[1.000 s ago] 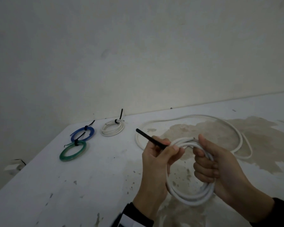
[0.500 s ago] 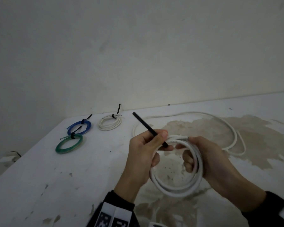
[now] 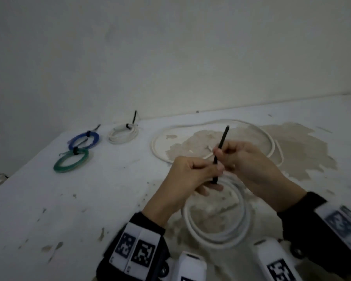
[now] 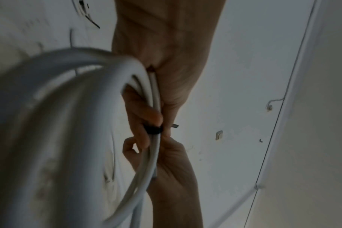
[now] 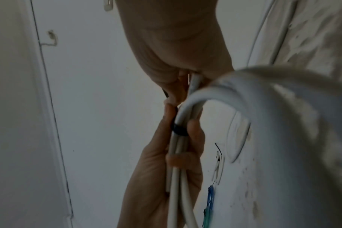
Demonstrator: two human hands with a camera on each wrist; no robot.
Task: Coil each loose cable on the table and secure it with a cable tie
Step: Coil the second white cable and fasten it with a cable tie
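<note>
A white cable coil (image 3: 217, 230) hangs below my two hands over the table (image 3: 49, 199). A black cable tie (image 3: 221, 147) is looped round its strands, seen as a dark band (image 4: 152, 129) (image 5: 179, 129), and its tail stands straight up. My left hand (image 3: 199, 171) grips the bundled strands at the band. My right hand (image 3: 243, 157) pinches the tie's tail just above it. A longer loose white cable (image 3: 251, 126) lies in a wide loop on the table behind my hands.
Three tied coils lie at the back left: blue (image 3: 83, 138), green (image 3: 71, 161) and white (image 3: 123, 133). A plain wall (image 3: 170, 57) rises behind the table. The table's left edge runs diagonally, and a brown worn patch (image 3: 292, 147) marks its right side.
The tie, slanted up-left in my left hand before, now wraps the coil with its tail upright. My right hand left the coil's side and took the tail. The coil dropped lower.
</note>
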